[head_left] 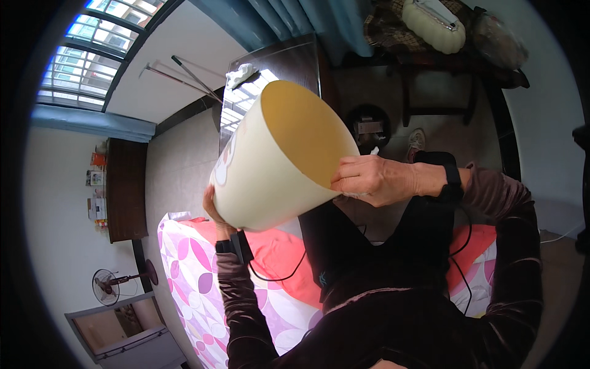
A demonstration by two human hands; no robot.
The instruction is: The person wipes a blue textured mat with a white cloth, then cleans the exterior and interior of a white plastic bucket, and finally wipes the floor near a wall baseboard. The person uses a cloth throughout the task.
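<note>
A cream round bin (258, 170) with a yellow inside (309, 124) is held up in front of me, tilted so its mouth faces up and to the right. A cartoon picture shows on its left side. My left hand (212, 206) supports the bin near its base; most of the fingers are hidden behind it. My right hand (375, 180) grips the near right part of the rim. Bits of a white wipe or tissue (375, 151) stick out around the right hand, the rest being hidden in it.
Beyond the bin stands a dark glass-topped table (286, 60) bearing a crumpled white cloth or tissue (240, 75). A black round container (368, 127) is on the floor. Patterned bedding (193, 263) lies beneath me, and a fan (106, 287) stands at left. Black cables (281, 279) hang near both arms.
</note>
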